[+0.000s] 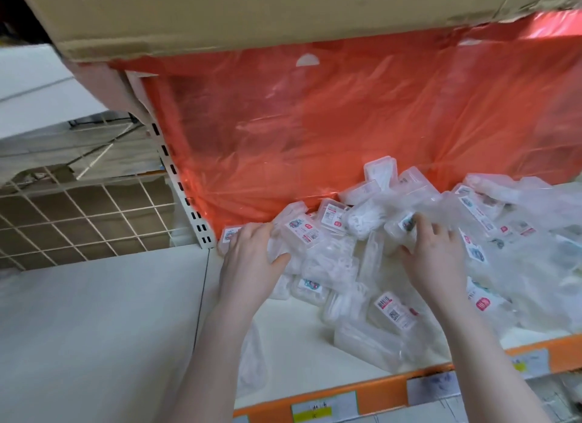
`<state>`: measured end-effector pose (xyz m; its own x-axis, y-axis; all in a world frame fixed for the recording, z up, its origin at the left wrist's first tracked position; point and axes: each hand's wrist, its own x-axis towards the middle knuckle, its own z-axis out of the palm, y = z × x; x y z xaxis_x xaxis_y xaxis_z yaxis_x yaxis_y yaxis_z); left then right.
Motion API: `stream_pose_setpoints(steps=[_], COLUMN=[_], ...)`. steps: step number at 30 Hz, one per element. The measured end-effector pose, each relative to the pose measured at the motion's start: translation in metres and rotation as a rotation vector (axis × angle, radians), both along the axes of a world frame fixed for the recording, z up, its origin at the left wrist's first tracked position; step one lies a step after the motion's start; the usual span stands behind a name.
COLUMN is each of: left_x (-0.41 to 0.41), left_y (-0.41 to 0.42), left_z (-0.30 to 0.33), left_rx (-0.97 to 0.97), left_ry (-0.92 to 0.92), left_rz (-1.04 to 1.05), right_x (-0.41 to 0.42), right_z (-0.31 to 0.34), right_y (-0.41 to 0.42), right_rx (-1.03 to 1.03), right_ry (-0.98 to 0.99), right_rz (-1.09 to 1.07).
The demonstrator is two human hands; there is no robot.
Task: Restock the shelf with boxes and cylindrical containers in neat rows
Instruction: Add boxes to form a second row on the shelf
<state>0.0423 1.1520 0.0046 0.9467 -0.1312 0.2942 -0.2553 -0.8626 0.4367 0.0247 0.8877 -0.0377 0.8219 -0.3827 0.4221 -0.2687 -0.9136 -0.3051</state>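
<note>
Clear plastic boxes (352, 262) lie in a loose heap on the white shelf (293, 337), against an orange plastic sheet (315, 133). The left hand (248, 262) grips boxes at the heap's left edge, while the right hand (431, 259) rests fingers-curled on the middle, grip unclear. A cardboard carton (252, 10) hangs above.

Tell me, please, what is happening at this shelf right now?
A person is sorting a loose heap of small clear plastic boxes on a white shelf. The left hand holds boxes at the heap's left end; the right hand reaches into its middle. No neat rows have formed yet.
</note>
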Motion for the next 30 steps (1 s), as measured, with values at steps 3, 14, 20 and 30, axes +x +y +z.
stream_pose_setpoints(steps=[3, 14, 20, 30], left_x=[0.005, 0.048, 0.067, 0.078], left_y=[-0.007, -0.017, -0.027, -0.043], left_z=[0.002, 0.033, 0.027, 0.026], left_rx=[0.060, 0.377, 0.487, 0.592], left_ry=[0.015, 0.185, 0.249, 0.206], left_rz=[-0.013, -0.303, -0.414, -0.523], right_x=[-0.001, -0.021, -0.039, -0.050], right_z=[0.000, 0.025, 0.031, 0.029], right_y=[-0.003, 0.000, -0.009, -0.007], right_rx=[0.020, 0.152, 0.116, 0.038], right_ry=[-0.011, -0.144, -0.167, -0.151], right_rz=[0.017, 0.120, 0.095, 0.100])
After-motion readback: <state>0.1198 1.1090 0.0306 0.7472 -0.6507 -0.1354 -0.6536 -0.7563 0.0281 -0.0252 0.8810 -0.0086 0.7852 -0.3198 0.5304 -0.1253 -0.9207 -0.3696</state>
